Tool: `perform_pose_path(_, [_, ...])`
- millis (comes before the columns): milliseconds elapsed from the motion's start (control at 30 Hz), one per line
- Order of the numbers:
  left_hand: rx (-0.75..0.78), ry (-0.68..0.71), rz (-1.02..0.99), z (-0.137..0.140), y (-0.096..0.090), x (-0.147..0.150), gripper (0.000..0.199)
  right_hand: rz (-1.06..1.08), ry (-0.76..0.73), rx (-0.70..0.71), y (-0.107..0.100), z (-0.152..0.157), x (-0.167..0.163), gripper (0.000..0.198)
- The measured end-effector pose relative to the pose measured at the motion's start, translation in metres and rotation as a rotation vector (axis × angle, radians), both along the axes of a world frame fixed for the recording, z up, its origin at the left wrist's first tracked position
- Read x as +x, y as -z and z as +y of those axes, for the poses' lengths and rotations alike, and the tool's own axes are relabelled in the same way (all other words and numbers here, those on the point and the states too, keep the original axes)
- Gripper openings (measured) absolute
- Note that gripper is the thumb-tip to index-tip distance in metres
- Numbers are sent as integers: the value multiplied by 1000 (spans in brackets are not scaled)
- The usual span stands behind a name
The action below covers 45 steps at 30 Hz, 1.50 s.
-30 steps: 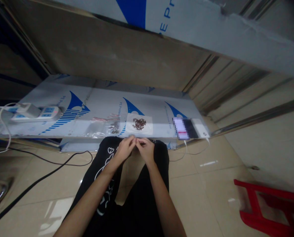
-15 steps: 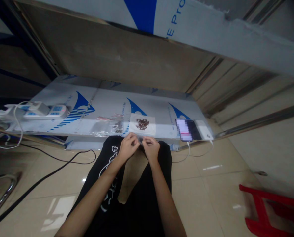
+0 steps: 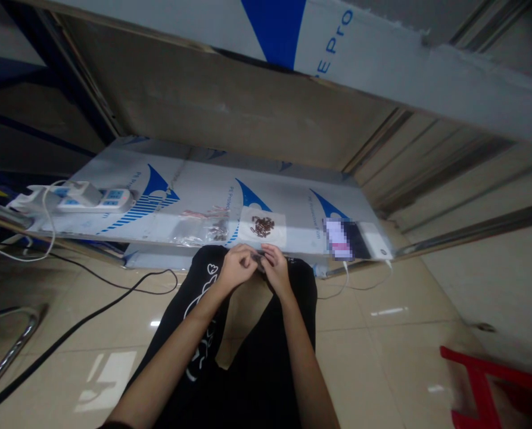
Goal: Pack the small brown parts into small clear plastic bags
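2 bare hands meet over the lap, just off the table's near edge. The left hand (image 3: 239,265) has its fingers curled inward, thumb against forefinger; the right hand (image 3: 275,271) pinches from the other side, its outer fingers loosely raised. Between the fingertips, both seem to grip a small dark piece (image 3: 260,261), mostly hidden by the fingers, its shape hard to make out.

Just beyond the grip, a heap of short, reddish-brown pieces (image 3: 263,226) lies on a flat white sheet (image 3: 279,239). Left of the sheet is crinkled, shiny clear plastic (image 3: 189,229), its contents too blurred to name. The table (image 3: 292,190) wears pale film printed with blue shapes and lettering. Right of the grip lies a phone (image 3: 337,239), its screen pixelated. Far left sits a white power strip (image 3: 118,201); far lower right, a red plastic stool (image 3: 475,381) is cut off by the frame.
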State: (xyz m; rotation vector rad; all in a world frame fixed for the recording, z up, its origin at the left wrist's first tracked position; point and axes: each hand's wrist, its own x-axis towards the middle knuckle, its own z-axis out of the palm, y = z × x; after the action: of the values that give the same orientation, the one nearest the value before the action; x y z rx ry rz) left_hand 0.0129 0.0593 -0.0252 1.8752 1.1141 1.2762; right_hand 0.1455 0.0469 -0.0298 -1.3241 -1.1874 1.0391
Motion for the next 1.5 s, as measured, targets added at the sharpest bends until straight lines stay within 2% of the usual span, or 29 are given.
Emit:
perform_pose_path(100, [-25,-71,-123,0,-4,-2,24,157,-146,-123,-1,-3,-4,36])
perform_pose_path(267, [-48,-140,-262,1,-10,-6,25,311,5,-436,2,-1,-5,42])
perform_pose_path(333, [-62,-133,-288,1,-12,-8,26,372,-15,-526,2,0,-3,40])
perform_pose_path(400, [-75,-124,-305,1,-13,-10,26,443,-63,-548,0,1,-1,35])
perform_pose_path(633, [-79,-237,-316,4,-16,-11,23,585,5,-401,-7,5,4,37])
perform_pose_path(767, [-109,-266,-312,4,-15,-10,18,476,79,-303,-6,21,17,44])
perform_pose_path(1033, [-123,-253,-285,4,-15,-9,18,212,343,-67,-3,71,58,65])
perform_pose_path(1267, [-138,-228,-248,7,-14,-4,19,111,471,-21,14,77,61,70])
perform_pose_path(1500, [-135,-223,-201,7,-11,-2,20,102,489,-45,14,74,54,69])
